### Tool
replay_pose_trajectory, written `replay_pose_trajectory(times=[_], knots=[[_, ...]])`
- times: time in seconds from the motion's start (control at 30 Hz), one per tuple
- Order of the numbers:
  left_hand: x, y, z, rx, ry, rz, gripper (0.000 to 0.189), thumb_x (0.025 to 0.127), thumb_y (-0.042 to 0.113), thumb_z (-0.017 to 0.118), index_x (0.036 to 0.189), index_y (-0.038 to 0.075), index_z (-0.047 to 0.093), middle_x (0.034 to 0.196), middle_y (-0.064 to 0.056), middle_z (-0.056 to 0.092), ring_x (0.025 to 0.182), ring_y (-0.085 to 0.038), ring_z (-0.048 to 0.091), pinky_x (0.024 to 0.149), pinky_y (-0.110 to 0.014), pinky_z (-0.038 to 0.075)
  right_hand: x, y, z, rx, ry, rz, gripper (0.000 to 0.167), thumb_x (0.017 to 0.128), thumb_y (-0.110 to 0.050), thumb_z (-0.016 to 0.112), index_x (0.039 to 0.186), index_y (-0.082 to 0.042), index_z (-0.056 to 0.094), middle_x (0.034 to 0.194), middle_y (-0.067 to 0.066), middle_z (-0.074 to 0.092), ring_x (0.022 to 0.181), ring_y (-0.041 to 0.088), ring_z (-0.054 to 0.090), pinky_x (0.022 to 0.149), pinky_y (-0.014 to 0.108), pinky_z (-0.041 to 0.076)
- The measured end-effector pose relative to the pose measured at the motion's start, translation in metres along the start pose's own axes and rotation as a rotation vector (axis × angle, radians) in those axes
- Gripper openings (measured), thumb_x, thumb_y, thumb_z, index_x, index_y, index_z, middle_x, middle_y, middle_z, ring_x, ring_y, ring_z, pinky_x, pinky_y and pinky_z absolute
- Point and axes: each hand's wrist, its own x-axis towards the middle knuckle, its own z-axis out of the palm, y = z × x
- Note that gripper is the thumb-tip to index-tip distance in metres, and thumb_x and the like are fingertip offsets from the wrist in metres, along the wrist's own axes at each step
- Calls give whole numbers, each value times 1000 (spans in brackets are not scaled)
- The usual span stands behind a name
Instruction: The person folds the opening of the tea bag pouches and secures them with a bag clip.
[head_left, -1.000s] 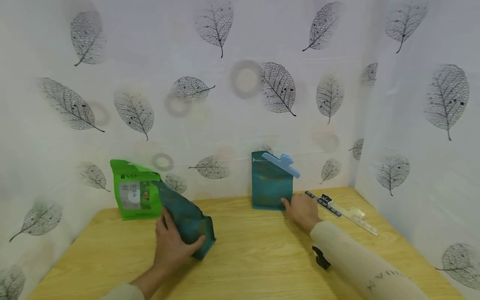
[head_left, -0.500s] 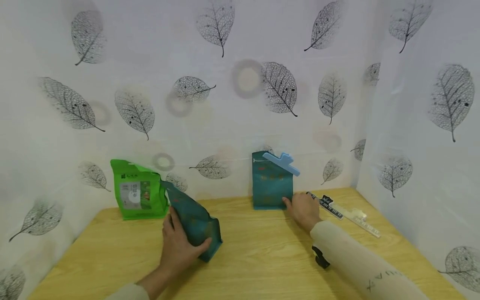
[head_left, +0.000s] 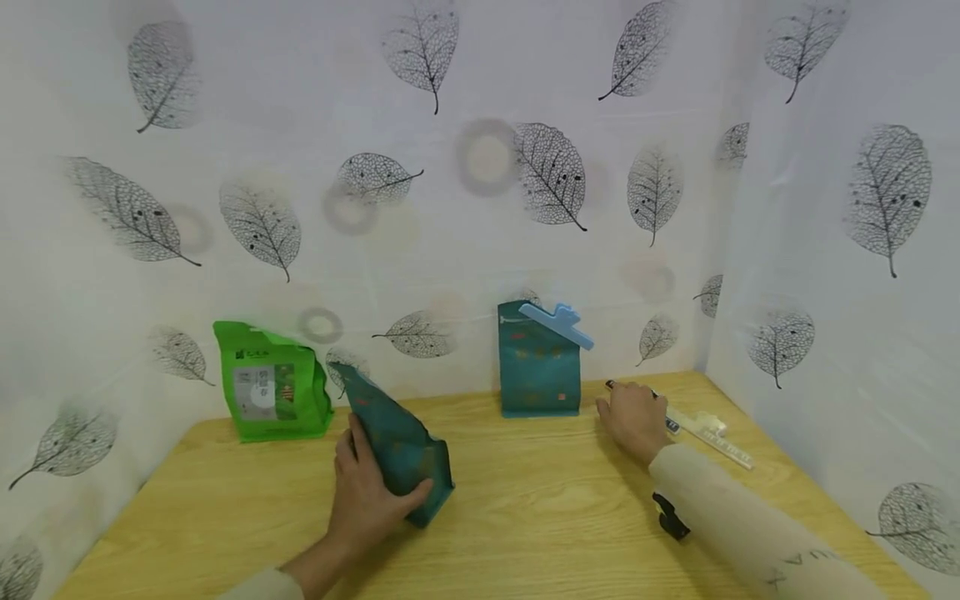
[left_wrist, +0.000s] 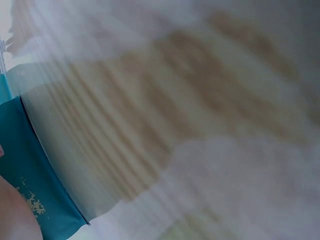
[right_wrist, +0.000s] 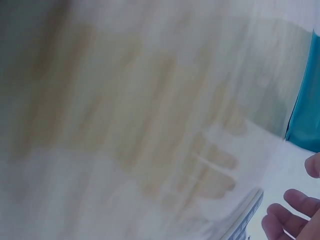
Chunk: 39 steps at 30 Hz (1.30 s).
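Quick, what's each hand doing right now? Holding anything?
Left hand: holding the tilted teal bag.
Right hand: open, holding nothing, near the black clip.

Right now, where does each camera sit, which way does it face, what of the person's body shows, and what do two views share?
Head: on the head, facing forward and down at the table; left hand, right hand and sleeves show.
Left wrist: on that wrist, facing that hand's work; part of the left hand shows lower left.
Right wrist: on that wrist, facing that hand's work; fingers show lower right, near a patterned strip.
Shared: head and left wrist both show the left hand and the teal bag it grips.
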Motion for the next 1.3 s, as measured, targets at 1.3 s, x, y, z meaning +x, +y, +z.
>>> replay_pose_trajectory(times=[1.3], knots=[[-15,15,9,-20,40,114,140,67,57,86,158,-3,-1,152,-34,18,134,-54,32,97,-65,45,-7,47,-4,18,-119,-172,22,99,-5,52,111,1,70,97,22,71,91,43,63,84,60,48]])
